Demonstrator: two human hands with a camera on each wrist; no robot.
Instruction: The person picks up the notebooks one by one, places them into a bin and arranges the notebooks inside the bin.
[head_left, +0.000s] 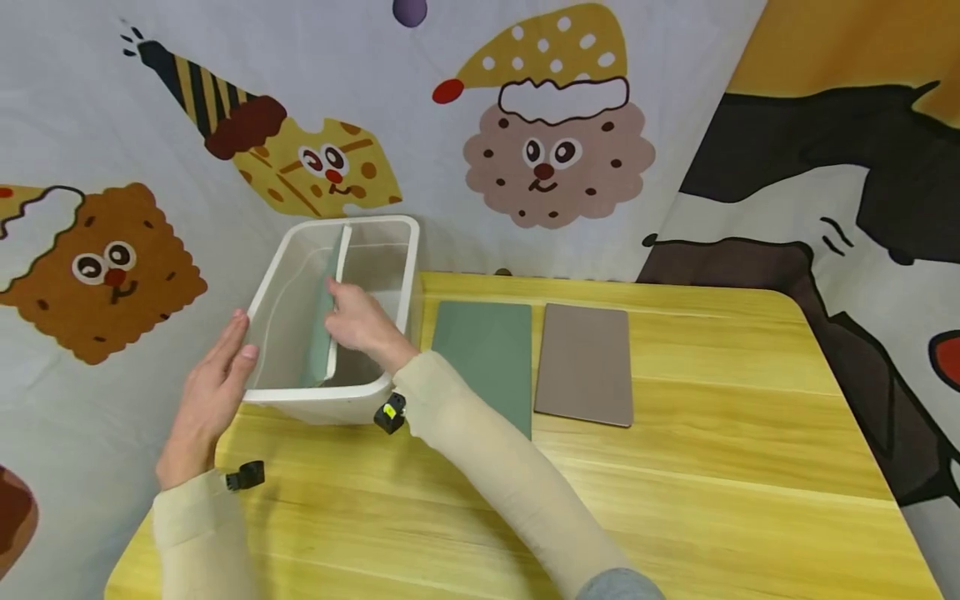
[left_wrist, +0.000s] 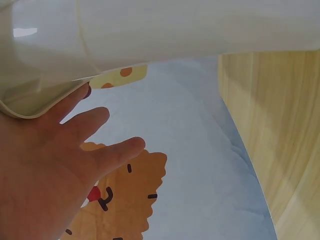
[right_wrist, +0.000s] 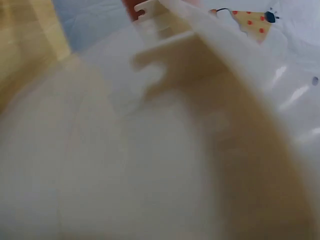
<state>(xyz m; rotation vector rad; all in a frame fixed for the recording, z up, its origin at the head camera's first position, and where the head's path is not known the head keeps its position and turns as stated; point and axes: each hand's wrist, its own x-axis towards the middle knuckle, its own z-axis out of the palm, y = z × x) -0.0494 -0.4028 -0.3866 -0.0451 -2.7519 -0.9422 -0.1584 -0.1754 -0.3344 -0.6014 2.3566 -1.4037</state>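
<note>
A white plastic bin [head_left: 318, 407] stands at the table's back left. Inside it a thin pale-green notebook [head_left: 318, 333] with a white edge stands on its side, slightly tilted. My right hand [head_left: 360, 321] reaches over the bin's right part and grips the notebook's upper edge. My left hand [head_left: 213, 392] lies along the bin's left side, fingers straight, fingertips at the rim. In the left wrist view the fingers of the left hand [left_wrist: 65, 150] spread out beside the bin's wall [left_wrist: 165, 30]. Motion blurs the right wrist view, where the bin's pale wall [right_wrist: 100, 165] fills most of the picture.
A green notebook [head_left: 487, 346] lies flat on the wooden table [head_left: 720, 433] just right of the bin, partly under my right forearm. A smaller grey-brown notebook [head_left: 585, 362] lies beside it. A cartoon-printed cloth [head_left: 435, 183] hangs behind the table.
</note>
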